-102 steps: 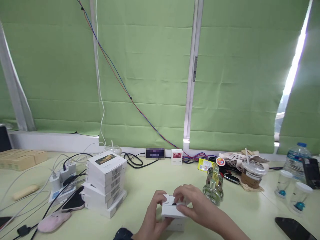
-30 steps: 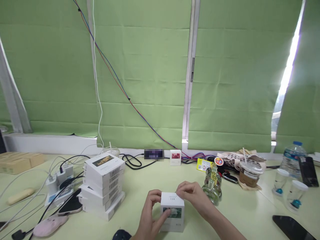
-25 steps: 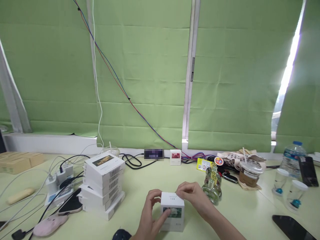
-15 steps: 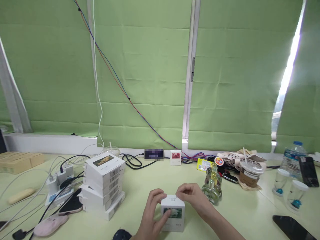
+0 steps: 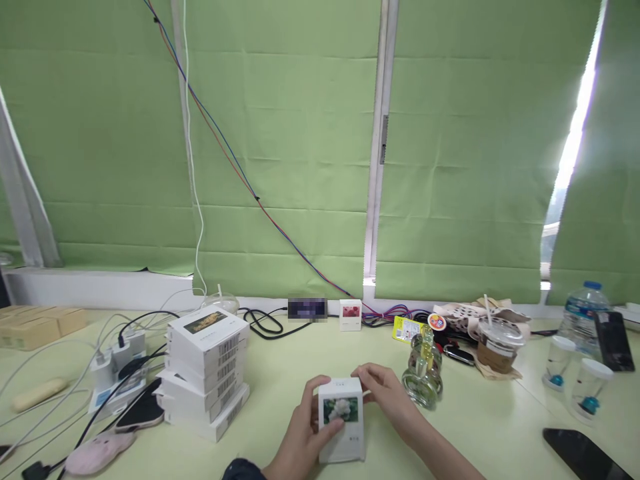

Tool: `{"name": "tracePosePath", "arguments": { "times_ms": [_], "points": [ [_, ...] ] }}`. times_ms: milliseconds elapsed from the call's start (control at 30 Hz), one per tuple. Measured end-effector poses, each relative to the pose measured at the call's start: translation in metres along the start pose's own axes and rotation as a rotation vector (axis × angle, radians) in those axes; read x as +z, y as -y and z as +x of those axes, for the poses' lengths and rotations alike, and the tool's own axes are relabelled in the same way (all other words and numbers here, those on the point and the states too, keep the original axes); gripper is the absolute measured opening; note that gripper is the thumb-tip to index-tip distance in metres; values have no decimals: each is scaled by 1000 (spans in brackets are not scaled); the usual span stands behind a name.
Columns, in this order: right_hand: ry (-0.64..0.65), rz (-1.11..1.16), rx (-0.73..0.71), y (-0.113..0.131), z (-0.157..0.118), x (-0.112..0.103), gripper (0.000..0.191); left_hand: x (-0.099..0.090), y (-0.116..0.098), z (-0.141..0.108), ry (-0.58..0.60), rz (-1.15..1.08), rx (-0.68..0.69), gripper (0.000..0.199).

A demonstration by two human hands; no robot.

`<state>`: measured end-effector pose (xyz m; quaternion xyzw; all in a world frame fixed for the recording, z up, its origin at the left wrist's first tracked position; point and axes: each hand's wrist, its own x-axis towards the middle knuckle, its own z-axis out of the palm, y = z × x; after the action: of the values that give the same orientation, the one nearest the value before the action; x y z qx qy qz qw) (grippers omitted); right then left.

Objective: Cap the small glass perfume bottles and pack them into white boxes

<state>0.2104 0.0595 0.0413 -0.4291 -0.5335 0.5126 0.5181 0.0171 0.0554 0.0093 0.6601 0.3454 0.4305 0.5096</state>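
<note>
A small white box with a picture of a white flower on its front stands upright near the table's front edge. My left hand grips it from the left, the thumb lying across the picture and the fingers behind the left edge. At its upper right back corner, the bent fingers of my right hand press together against the box; their tips are partly hidden behind it. Further back stands another white box with a red flower picture.
A stack of white boxes stands left, beside chargers, cables and a pink pouch. To the right are a green glass bottle, an iced drink cup, lidded clear jars, a water bottle and a black phone.
The box has tipped so its front faces me more fully and less of its top shows. My right fingers have shifted from the top to behind its right back corner.
</note>
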Motion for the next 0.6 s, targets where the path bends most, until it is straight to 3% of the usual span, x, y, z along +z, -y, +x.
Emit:
{"name": "tracePosePath", "arguments": {
  "times_ms": [167, 300, 433, 600],
  "points": [
    [18, 63, 117, -15, 2, -2, 64, -1, -7, 10, -166, -288, -200, 56],
    [80, 71, 114, -13, -2, 1, 61, -8, -4, 12, -167, -508, -314, 45],
    [173, 54, 36, -3, -9, 5, 59, -11, -3, 11, -147, -576, -313, 39],
    [296, 24, 54, -3, -14, 5, 67, -8, -9, 9, -218, -504, -256, 45]
  ]
}}
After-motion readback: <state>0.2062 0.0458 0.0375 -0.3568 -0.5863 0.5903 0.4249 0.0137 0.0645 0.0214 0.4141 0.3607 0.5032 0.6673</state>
